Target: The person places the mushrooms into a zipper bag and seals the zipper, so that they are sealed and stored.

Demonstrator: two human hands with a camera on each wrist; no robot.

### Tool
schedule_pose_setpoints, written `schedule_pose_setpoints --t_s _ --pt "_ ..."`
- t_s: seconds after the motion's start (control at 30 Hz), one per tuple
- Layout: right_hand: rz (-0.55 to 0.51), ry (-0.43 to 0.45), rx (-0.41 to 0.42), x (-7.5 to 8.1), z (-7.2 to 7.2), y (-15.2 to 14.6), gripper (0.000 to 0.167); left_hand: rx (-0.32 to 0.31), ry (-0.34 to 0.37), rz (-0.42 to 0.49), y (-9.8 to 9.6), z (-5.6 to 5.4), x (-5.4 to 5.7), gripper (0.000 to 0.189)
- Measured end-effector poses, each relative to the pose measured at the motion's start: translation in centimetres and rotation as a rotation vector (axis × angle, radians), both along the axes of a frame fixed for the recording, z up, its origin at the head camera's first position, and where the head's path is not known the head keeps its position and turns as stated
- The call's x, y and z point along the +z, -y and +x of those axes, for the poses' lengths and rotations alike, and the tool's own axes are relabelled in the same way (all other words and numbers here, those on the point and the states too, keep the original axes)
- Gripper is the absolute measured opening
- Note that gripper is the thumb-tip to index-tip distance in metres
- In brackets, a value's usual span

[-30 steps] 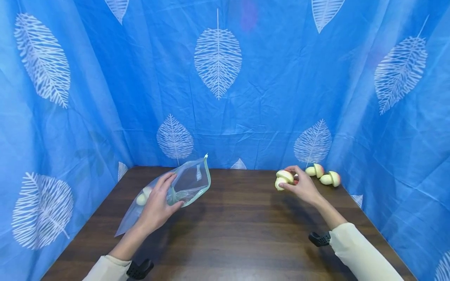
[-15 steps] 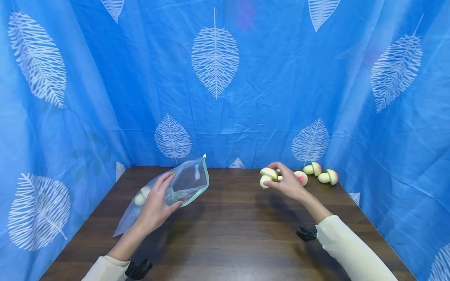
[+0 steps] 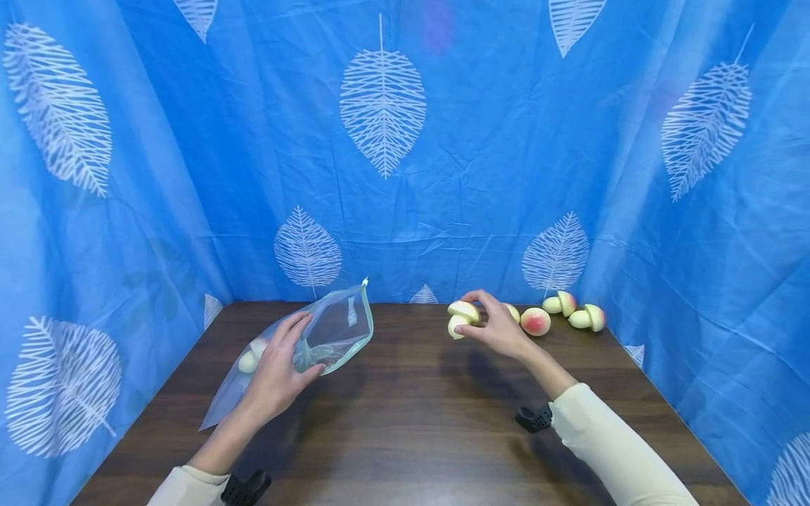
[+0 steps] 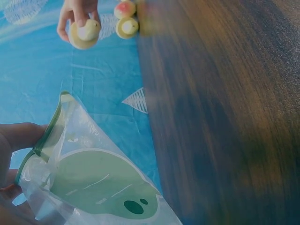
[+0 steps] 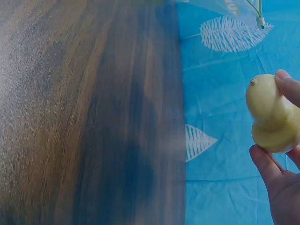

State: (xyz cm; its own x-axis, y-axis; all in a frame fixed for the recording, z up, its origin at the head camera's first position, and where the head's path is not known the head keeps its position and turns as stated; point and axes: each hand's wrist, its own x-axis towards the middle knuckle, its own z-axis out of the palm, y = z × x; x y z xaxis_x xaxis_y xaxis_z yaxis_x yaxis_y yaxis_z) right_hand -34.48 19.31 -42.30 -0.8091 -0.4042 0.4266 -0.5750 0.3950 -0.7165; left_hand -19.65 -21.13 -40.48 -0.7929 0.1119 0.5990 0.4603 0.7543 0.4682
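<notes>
Cream sleeves [image 3: 620, 450] cross your brown table [image 3: 405, 436]. Your left hand [image 3: 281, 369] grips the clear bag [image 3: 338, 320], its mouth gaping. Your right hand [image 3: 500, 329] clamps a pale mushroom [image 3: 460, 318] above the table, right of the bag; further right lie similar pieces [image 3: 587, 318], before blue curtain [image 3: 468, 176].

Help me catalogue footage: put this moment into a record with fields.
Left hand: holds translucent green-edged plastic bag, mouth open
Right hand: grips pale-yellow mushroom-shaped piece above brown wooden table
In bag: one pale mushroom-shaped piece visible
On table, far right: four more pieces visible, one showing a round pink cap
Backdrop: blue cloth with white leaf prints
</notes>
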Motion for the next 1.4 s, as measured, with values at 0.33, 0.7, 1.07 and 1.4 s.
schedule_pose_setpoints --t_s 0.33,0.7,1.07,1.4 --pt "0.031 -0.014 -0.009 0.0 0.3 0.7 0.052 -0.006 0.009 -0.003 0.0 0.0 0.1 0.087" --pt "-0.004 -0.011 0.045 0.8 0.3 2.9 0.05 0.004 0.018 0.001 -0.1 -0.1 0.1 0.087" --pt "0.07 -0.098 0.072 3.5 0.1 7.3 0.052 -0.006 -0.028 -0.01 0.0 -0.4 0.1 0.087" --pt "0.09 -0.136 0.104 4.8 -0.1 10.2 0.054 -0.01 0.011 -0.011 -0.1 -0.4 0.3 0.086"
